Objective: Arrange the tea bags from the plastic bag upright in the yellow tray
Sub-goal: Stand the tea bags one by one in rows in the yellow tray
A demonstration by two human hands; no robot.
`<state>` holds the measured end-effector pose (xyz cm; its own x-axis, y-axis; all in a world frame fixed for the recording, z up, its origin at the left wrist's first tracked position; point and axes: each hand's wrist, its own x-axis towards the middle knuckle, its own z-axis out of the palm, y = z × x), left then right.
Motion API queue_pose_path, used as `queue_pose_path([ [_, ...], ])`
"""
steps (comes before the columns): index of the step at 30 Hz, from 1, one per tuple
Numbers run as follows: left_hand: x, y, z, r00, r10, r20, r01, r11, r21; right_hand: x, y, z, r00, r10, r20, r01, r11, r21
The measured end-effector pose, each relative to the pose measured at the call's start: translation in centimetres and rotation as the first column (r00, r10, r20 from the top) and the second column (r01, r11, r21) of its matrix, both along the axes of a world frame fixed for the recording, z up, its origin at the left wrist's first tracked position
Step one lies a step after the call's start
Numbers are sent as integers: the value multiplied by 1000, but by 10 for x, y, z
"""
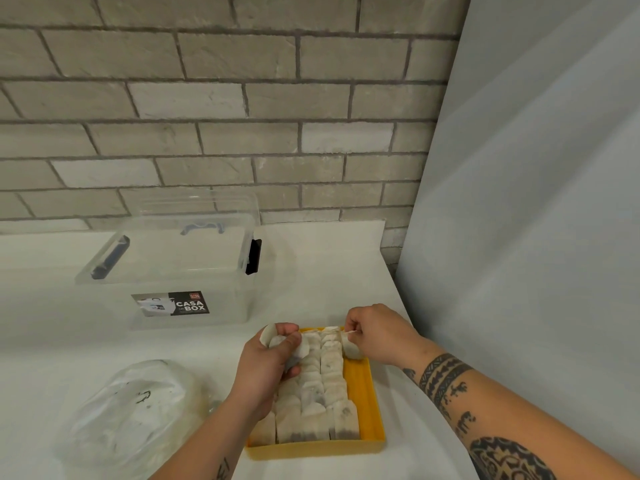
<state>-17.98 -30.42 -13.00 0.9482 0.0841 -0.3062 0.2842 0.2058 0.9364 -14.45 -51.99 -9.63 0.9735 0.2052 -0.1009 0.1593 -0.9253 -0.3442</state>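
— What takes up most of the view?

— A grey brick wall (207,98) across the back, and a tall pale grey panel (536,202) leaning in on the right. Below them is a white tabletop (329,265).

— And on it?

— At the far left stands a clear plastic storage box (180,265) with dark latches and a label reading "CASA BOX". Nearer, on the left, lies a crumpled clear plastic bag (131,410); what it holds I cannot make out.

— Where is the tray?

— The rectangular yellow plastic tray (363,386) sits at the near middle of the table, just right of the bag. Pale paper tea bags (325,382) stand upright in it, packed in rows from the near rim to the far end. They fill the left and middle, and one stands at the near end of the right side. Bare yellow floor shows along the rest of that side.

— The hands?

— The left hand (266,362) is over the tray's far left corner, fingers curled round a small bunch of loose tea bags (277,339). The right hand (377,334), on a tattooed forearm, is at the far right corner. Its thumb and fingertips pinch the top of a single tea bag (351,348), which hangs down into the tray beside the filled rows.
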Motion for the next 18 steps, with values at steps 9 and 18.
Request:
queue_pose_path([
  [9,2,1,-2,1000,2,-9,-2,1000,1,4,3,-6,995,56,84,-45,991,-129],
  [18,7,-1,0,1000,-11,-16,11,1000,-1,9,8,-8,993,-110,42,114,988,-106],
])
